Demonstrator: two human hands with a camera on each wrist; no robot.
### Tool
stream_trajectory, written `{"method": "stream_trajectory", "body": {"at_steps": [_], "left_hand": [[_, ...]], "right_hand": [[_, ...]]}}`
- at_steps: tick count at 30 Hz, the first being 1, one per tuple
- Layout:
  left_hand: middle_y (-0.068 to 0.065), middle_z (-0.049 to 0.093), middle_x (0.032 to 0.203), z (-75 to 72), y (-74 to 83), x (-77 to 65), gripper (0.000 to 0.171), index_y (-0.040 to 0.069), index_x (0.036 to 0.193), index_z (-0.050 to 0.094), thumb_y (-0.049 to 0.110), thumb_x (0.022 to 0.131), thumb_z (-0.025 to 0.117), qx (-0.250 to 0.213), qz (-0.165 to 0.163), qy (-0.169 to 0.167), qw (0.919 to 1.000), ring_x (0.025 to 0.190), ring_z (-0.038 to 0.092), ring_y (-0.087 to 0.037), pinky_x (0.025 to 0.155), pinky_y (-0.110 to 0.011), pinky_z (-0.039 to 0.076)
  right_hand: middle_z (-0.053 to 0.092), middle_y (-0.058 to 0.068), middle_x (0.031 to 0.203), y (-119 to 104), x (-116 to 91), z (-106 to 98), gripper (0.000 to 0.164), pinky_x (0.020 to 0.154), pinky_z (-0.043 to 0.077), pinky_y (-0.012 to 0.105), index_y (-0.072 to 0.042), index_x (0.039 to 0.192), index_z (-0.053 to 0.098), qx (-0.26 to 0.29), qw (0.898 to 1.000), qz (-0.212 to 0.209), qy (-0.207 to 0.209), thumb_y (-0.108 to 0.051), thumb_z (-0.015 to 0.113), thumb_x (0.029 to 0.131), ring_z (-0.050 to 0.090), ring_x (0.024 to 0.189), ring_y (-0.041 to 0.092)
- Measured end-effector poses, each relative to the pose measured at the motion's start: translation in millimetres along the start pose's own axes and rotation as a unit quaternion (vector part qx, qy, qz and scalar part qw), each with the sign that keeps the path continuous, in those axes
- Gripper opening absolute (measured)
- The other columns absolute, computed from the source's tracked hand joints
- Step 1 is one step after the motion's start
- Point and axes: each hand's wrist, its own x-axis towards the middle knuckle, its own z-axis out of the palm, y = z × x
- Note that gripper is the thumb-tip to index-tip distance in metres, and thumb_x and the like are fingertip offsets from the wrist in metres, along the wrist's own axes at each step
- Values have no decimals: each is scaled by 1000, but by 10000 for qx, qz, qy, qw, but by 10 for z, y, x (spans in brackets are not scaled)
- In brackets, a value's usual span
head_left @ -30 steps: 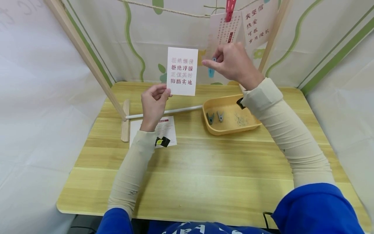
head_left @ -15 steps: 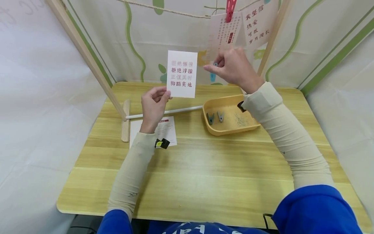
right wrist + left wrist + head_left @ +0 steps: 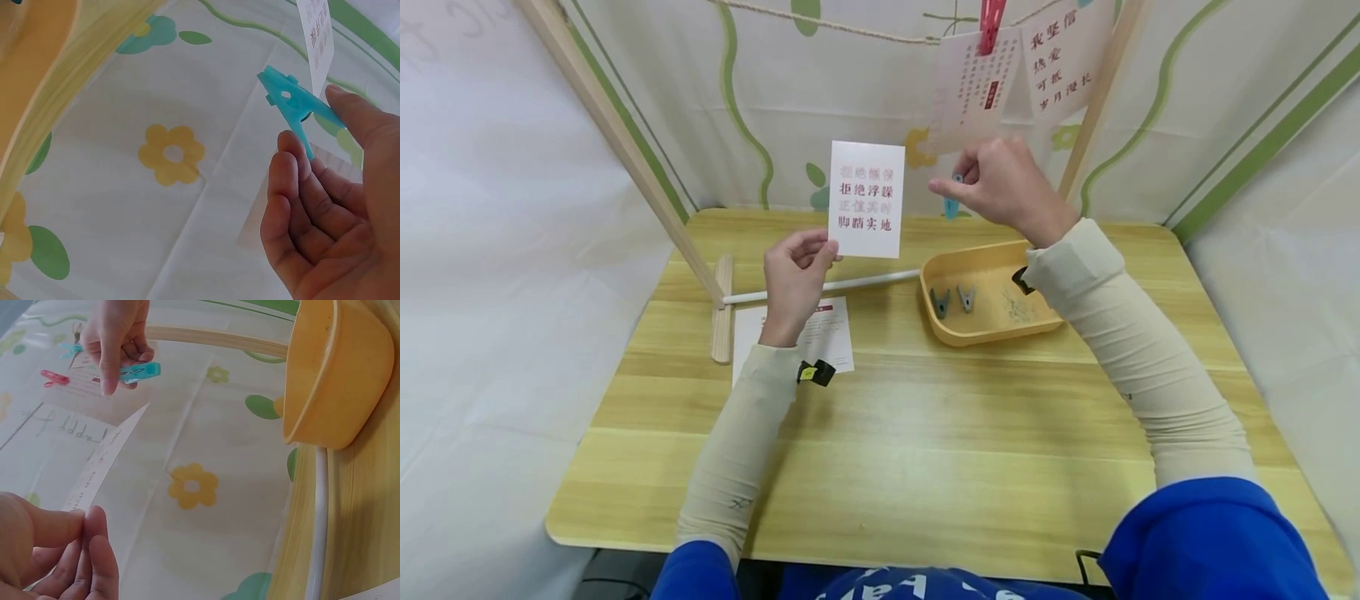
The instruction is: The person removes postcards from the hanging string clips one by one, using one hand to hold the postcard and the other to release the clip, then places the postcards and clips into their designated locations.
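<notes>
The table (image 3: 895,467) takes up the middle and bottom of my head view, with a wooden post (image 3: 625,158) slanting down at upper left and a rope (image 3: 842,30) dipping in along the top edge. A yellow tray (image 3: 958,336) sits right of centre. My right hand (image 3: 1003,185), upper right of centre, is nearly closed, thumb and fingers pinching the two arms of a blue peg. My left hand (image 3: 793,279), left of centre, pinches a card by its lower left corner, the other fingers curled. A sheet (image 3: 829,342) lies flat below that wrist. Two prints (image 3: 977,92) hang at upper right, a red peg (image 3: 991,25) at the top of one. The card (image 3: 867,200) is upright near the centre, printed side towards me. The blue peg (image 3: 952,202) is to its right, apart from it.
</notes>
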Motion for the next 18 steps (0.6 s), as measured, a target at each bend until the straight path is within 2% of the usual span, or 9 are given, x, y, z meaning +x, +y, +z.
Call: {"method": "stream_trajectory", "body": {"at_steps": [8, 18], "left_hand": [[-18, 78, 105, -13, -50, -45, 20, -2, 117, 75, 7, 100, 72, 116, -76, -18, 9999, 84, 74, -14, 77, -23, 62], [-16, 77, 108, -33, -79, -98, 20, 1, 119, 75, 10, 101, 71, 196, -318, -96, 9993, 87, 74, -13, 81, -26, 63]], "right_hand": [[79, 19, 92, 80, -36, 49, 47, 73, 57, 31, 0, 97, 77, -65, 9999, -13, -90, -46, 73, 99, 73, 79, 26], [79, 17, 91, 159, -73, 115, 46, 72, 56, 31, -1, 94, 76, -159, 9995, 108, -231, -47, 75, 98, 71, 78, 24]]}}
